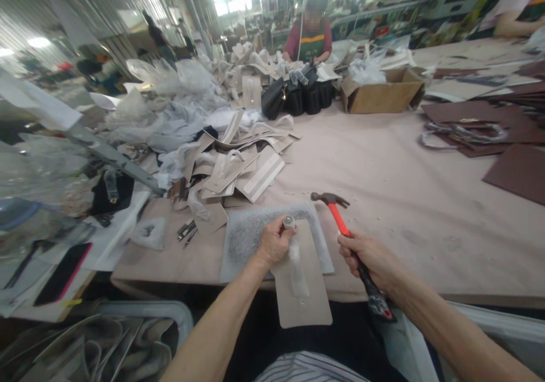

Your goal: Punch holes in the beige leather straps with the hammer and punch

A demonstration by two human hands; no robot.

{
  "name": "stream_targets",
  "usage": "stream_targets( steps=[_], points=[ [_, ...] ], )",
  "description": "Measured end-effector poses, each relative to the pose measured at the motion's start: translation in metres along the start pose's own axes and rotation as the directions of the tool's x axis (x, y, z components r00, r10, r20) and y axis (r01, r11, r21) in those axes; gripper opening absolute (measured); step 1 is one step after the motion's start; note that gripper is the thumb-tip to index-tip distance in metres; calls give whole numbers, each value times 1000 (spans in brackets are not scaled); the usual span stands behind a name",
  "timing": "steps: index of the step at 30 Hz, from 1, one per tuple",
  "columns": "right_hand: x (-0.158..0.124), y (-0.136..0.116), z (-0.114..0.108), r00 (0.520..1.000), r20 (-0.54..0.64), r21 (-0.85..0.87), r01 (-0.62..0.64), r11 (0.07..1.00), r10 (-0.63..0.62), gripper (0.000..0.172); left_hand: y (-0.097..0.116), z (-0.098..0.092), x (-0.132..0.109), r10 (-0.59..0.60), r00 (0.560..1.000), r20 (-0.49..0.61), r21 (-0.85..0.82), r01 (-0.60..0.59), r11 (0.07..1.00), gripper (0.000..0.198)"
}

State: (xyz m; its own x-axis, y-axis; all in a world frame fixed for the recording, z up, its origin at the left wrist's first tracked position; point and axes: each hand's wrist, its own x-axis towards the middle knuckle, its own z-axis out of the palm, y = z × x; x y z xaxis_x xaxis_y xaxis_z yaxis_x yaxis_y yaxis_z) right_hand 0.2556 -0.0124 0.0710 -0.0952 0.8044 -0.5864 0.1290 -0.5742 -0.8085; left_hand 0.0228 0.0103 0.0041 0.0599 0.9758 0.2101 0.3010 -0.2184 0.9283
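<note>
My right hand [366, 257] is wrapped round the handle of a claw hammer [338, 214], red on the upper shaft and black at the grip. Its steel head is raised to the left over the table. Between the fingers of my left hand [275, 240] is a short metal punch [289, 222], standing with its round top facing up; its lower end is hidden. Under it lies a beige bag panel [313, 302] with a plastic-wrapped handle [298, 268]. The panel rests partly on a scarred pale board [242, 231] and overhangs the table's near edge.
Beige panels [264, 172] pile up at left, near several metal tools [187, 231] and a small plastic bag [149, 233]. Farther back are black bags [293, 98], a cardboard box [383, 95] and a co-worker [309, 36]. Brown panels [519, 169] lie right; a bin [185, 319] stands lower left.
</note>
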Motion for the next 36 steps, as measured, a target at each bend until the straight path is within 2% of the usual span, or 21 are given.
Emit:
stream_targets(
  steps=[2,3,5,7,9,11,13,16,17,18,19,20,22,23,24,26,30,32,33,34,36],
  points=[
    [-14,-10,5,947,-112,-252,266,931,-301,26,1,0,-1,1,1000,13,5,-1,1000,10],
    [-20,-13,6,882,-125,-401,373,837,-454,31,1,0,-1,0,1000,13,5,0,1000,10],
    [-29,-17,3,748,-73,-646,468,603,-660,35,-2,1,-2,3,1000,8,9,-3,1000,11],
    [-35,-19,-1,675,55,-804,467,369,-736,32,-7,2,-3,1,1000,3,25,-2,1000,11],
    [-41,-27,-7,647,198,-880,448,157,-736,28,-10,2,-4,0,1000,4,61,-1,998,9],
    [-52,-44,-10,582,277,-893,450,19,-765,29,-10,2,-4,10,1000,8,92,-11,996,9],
    [-67,-66,-8,425,237,-883,470,-11,-874,32,-8,1,-4,24,1000,14,89,-25,996,10],
    [-82,-84,1,144,-65,-884,451,123,-988,30,-3,1,-5,20,1000,13,58,-21,998,10],
    [-81,-81,5,78,-118,-885,443,141,-990,28,-3,1,-5,15,1000,14,50,-16,999,10],
    [-78,-74,7,56,-98,-893,436,113,-994,27,-3,1,-5,10,1000,14,42,-11,999,10],
    [-73,-64,9,78,-16,-901,431,48,-997,27,-4,2,-5,3,1000,15,38,-3,999,10],
    [-66,-51,8,148,134,-893,447,-55,-980,28,-5,3,-5,-6,1000,17,39,5,999,9],
    [-53,-26,3,379,341,-879,452,-150,-860,28,-7,4,-5,-16,1000,22,50,15,999,8],
    [-48,-17,-1,495,375,-887,437,-148,-784,27,-8,4,-5,-19,1000,21,55,18,998,8],
    [-43,-10,-6,587,365,-904,410,-123,-722,25,-8,4,-5,-21,1000,18,57,20,998,8],
    [-36,-1,-17,716,303,-934,353,-48,-628,24,-7,4,-5,-8,1000,12,44,7,999,13],
    [-13,12,-39,895,78,-975,161,155,-439,26,-2,3,-6,17,1000,4,25,-17,1000,16],
    [3,19,-45,925,-27,-986,39,164,-379,28,-1,3,-7,4,1000,4,9,-4,1000,14],
    [9,21,-45,910,-43,-991,14,135,-413,28,-2,4,-7,-5,1000,4,-7,5,1000,13],
    [14,23,-42,872,-34,-995,18,102,-488,28,-3,4,-7,-14,1000,6,-25,14,1000,11],
    [16,24,-27,726,60,-989,138,59,-685,30,-5,4,-4,-29,1000,6,-58,29,998,7]
  ],
)
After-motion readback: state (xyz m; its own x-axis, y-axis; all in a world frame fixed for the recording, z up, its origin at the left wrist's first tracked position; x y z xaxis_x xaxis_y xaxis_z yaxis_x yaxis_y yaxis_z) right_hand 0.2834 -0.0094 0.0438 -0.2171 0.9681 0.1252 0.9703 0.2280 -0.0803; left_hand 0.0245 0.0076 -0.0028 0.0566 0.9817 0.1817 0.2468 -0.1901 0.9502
